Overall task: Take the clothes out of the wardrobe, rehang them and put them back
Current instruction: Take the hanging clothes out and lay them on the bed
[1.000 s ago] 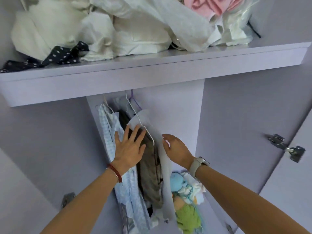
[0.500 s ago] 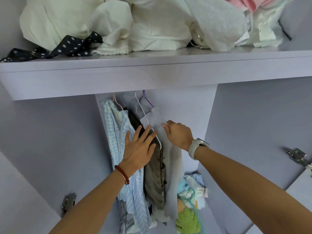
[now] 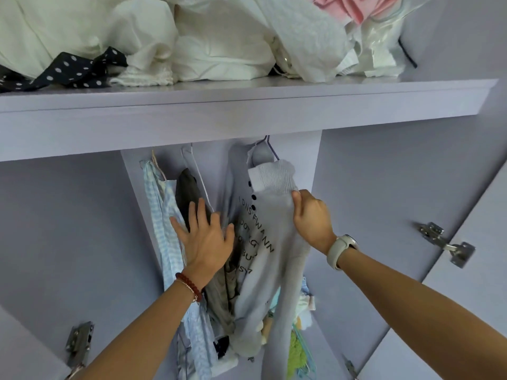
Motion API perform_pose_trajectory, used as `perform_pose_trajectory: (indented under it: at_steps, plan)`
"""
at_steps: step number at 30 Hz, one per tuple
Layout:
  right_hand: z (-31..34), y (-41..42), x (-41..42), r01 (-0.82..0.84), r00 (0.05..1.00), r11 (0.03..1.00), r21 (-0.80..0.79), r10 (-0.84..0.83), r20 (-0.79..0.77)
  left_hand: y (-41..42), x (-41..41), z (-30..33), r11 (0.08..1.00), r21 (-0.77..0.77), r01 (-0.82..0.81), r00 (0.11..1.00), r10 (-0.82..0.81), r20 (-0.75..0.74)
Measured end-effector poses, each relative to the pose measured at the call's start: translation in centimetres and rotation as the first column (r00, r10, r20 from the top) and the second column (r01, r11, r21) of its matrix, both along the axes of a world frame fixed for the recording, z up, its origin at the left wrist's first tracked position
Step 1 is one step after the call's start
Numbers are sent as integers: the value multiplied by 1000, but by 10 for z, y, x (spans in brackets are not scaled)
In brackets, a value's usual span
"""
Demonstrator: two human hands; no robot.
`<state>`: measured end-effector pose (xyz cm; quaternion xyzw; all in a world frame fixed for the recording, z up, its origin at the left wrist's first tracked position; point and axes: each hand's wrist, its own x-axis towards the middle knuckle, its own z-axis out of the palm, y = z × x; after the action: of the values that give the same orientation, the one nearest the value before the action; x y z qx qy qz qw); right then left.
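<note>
Right hand point(image 3: 312, 220) pinches grey top point(image 3: 263, 242), arm raised.

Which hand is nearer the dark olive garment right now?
Left. The left hand lies flat against the dark olive garment; the right hand is apart to its right, pinching the grey sweater.

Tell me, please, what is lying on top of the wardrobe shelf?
On the shelf lie bunched white fabrics, a dark polka-dot strip at the left and something pink at the right. Whatever lies behind or beneath them is covered.
</note>
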<state>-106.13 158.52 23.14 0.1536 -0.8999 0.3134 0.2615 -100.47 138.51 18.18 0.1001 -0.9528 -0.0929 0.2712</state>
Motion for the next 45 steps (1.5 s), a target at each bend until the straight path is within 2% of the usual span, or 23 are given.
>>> perform_pose_trajectory:
  at_steps: [2, 4, 8, 12, 14, 18, 20, 25, 27, 29, 32, 35, 39, 45]
  plan:
    - [-7, 19, 12, 7, 1000, 1000, 11, -8, 14, 12, -2, 7, 995, -31, 95, 992, -97, -80]
    - [-15, 39, 25, 19, 1000, 999, 34, -20, 23, 28, -7, 14, 979, 0, 205, 969, -203, -139]
    - [-29, 88, 62, 58, 998, 990, 125, -61, 18, 72, -17, 20, 889, 195, 414, 908, -388, -158]
    - [-29, 141, 108, 77, 997, 982, 170, -79, 6, 120, -29, 19, 715, 458, 529, 834, -537, -126]
    - [-29, 169, 133, 86, 995, 979, 185, -92, 25, 149, -32, 14, 681, 463, 568, 792, -604, -83]
    - [-38, 231, 194, 111, 984, 976, 187, -135, 120, 214, -15, 0, 495, 560, 664, 613, -790, -29]
    - [-50, 262, 232, 161, 964, 969, 186, -195, 181, 248, 7, -11, 435, 590, 681, 525, -851, 22]
    - [-79, 334, 333, 405, 826, 903, 142, -428, 366, 340, 89, -39, 186, 702, 687, 246, -969, 16]
    - [-85, 353, 373, 503, 760, 858, 109, -498, 417, 381, 125, -45, 93, 724, 684, 132, -991, 3]
    - [-91, 368, 412, 586, 685, 798, 139, -580, 442, 423, 159, -46, 17, 708, 706, 13, -1000, 12]
    - [-98, 381, 462, 679, 607, 718, 151, -665, 435, 481, 202, -42, -58, 645, 762, -131, -989, 65]
    - [-100, 390, 499, 770, 557, 636, 53, -709, 433, 529, 232, -42, -117, 591, 798, -204, -975, 82]
    - [-101, 404, 535, 903, 405, 423, -76, -777, 483, 584, 273, -40, -236, 591, 771, -329, -943, 54]
    - [-89, 415, 563, 975, 207, 139, -173, -848, 488, 652, 316, -40, -384, 656, 650, -500, -866, -11]
